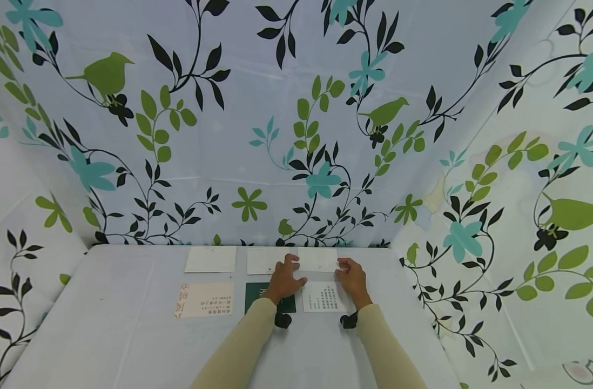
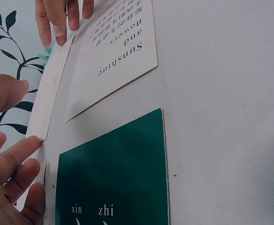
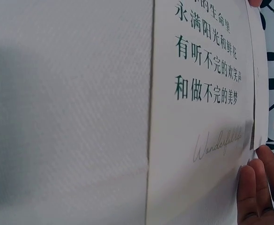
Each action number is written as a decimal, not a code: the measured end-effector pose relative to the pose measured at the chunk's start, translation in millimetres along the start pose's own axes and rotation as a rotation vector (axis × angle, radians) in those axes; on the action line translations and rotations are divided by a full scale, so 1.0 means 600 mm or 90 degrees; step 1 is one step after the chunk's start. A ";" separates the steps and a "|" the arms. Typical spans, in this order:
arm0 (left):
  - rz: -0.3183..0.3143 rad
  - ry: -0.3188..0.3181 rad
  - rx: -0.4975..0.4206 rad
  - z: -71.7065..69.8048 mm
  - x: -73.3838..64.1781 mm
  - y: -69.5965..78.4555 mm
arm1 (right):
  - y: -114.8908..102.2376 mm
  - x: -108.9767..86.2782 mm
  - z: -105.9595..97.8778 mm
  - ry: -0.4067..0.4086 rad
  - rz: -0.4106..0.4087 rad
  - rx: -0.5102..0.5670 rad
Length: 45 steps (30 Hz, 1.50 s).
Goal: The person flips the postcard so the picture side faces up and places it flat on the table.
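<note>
1. Card (image 1: 318,260), white, lies flat beyond the "Sunshine" card (image 1: 324,296).
2. Left hand (image 1: 283,280) and right hand (image 1: 353,281) sit apart, fingers loose, at its opposite ends.
3. Light, even touch should keep it straight.

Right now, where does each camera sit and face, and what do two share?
Head: head-worn, facing forward and down at cards; left hand, right hand, sleeves show.
Left wrist: worn there, facing the green card; both hands show.
Right wrist: worn there, facing the "Wonderful life" card; right hand's fingers show.
Shared by head and left wrist: green card.
</note>
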<state>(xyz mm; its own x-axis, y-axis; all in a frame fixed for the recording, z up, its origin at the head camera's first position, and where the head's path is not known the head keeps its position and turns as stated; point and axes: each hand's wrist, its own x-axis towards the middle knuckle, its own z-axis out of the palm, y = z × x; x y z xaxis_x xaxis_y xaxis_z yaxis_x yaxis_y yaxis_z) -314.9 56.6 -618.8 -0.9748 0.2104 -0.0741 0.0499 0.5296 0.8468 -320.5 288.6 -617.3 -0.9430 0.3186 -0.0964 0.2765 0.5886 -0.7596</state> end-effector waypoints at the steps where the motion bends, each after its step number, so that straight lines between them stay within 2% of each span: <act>1: 0.000 0.001 0.002 0.000 0.000 0.000 | 0.000 0.000 0.000 0.003 0.001 0.003; 7: -0.001 0.006 -0.005 -0.004 -0.005 0.007 | 0.000 -0.001 -0.005 0.029 0.019 0.037; 14: -0.003 0.016 -0.003 -0.007 -0.009 0.011 | 0.004 0.000 -0.010 0.055 0.010 0.050; 17: -0.007 0.015 -0.005 -0.007 -0.009 0.011 | 0.009 0.005 -0.012 0.049 0.032 0.067; 22: -0.019 0.025 0.003 -0.005 -0.007 0.008 | 0.013 0.009 -0.015 0.040 0.078 0.135; 25: -0.023 0.047 0.003 -0.005 -0.006 0.005 | 0.014 0.009 -0.018 0.036 0.098 0.176; 32: -0.002 0.111 -0.013 -0.001 0.001 -0.007 | 0.012 0.000 -0.029 0.023 0.110 0.233; 40: 0.034 0.156 -0.059 -0.012 -0.001 -0.001 | 0.002 -0.017 -0.044 0.001 0.108 0.263; 45: 0.035 0.170 -0.063 -0.016 -0.002 0.002 | 0.000 -0.021 -0.050 -0.012 0.102 0.275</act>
<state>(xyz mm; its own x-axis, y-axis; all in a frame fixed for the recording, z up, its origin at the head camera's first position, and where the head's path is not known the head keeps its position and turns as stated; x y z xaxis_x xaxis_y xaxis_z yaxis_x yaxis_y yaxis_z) -316.0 49.4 -612.4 -0.9946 0.0062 0.1033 0.0956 0.4372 0.8943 -303.2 307.1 -596.9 -0.8990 0.3645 -0.2428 0.3200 0.1680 -0.9324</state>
